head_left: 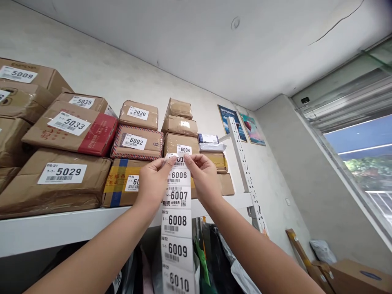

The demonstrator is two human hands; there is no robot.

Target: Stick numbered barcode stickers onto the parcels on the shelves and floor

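Note:
Both hands pinch the top end of a long strip of white number labels, which hangs down in front of the shelf and shows 6006 to 6010. My left hand grips its left edge and my right hand its right edge, thumbs over the top label, whose number is partly covered. Directly behind the fingertips is a brown carton bearing a label 6004. Left of it sits a striped-edge box labelled 6002. Below that, a carton with yellow and blue tape is partly hidden by my left hand.
Labelled cartons, among them 5029 and 5033, are stacked along the white shelf. A perforated upright stands at its right end. Bags fill the space below. A large carton lies lower right.

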